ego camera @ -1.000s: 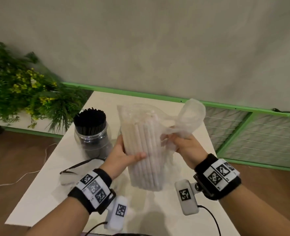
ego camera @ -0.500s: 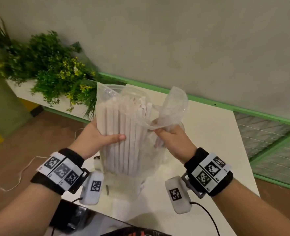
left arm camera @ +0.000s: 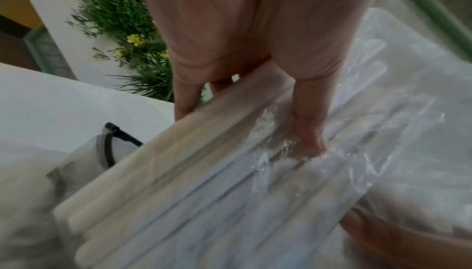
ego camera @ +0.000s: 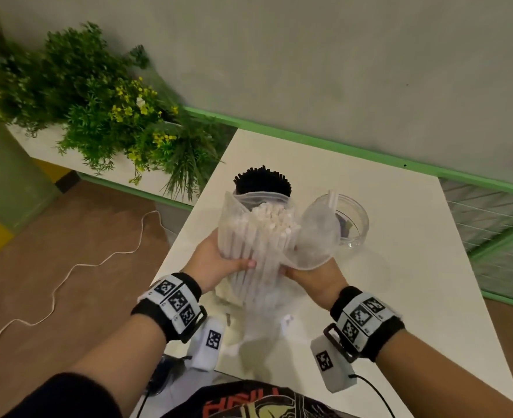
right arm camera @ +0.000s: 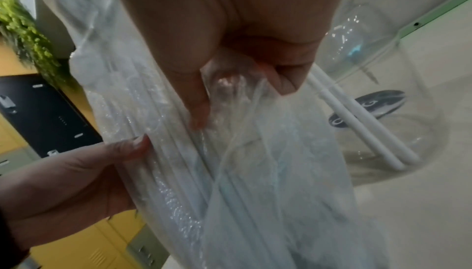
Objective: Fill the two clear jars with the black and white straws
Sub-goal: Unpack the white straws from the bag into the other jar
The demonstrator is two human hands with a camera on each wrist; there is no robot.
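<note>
A clear plastic bag (ego camera: 315,236) full of white straws (ego camera: 267,233) stands upright above the white table (ego camera: 400,267). My left hand (ego camera: 219,263) grips the bundle through the plastic from the left, thumb across the front (left arm camera: 309,132). My right hand (ego camera: 312,276) pinches the loose flap of the bag (right arm camera: 230,99) and holds it pulled down to the right, so the straw tops show. Behind the bag stands a jar packed with black straws (ego camera: 262,184). To the right is a clear jar (ego camera: 353,221) holding two white straws (right arm camera: 357,124).
A planter of green and yellow foliage (ego camera: 104,110) lines the wall left of the table. A white cable (ego camera: 68,276) snakes over the brown floor. An empty bag with a black strip (left arm camera: 107,148) lies on the table beside my left hand.
The view has tipped downward, bringing both jars into sight behind the bag. My right hand has pulled the bag's flap lower, exposing the straw tops. Both hands keep their hold.
</note>
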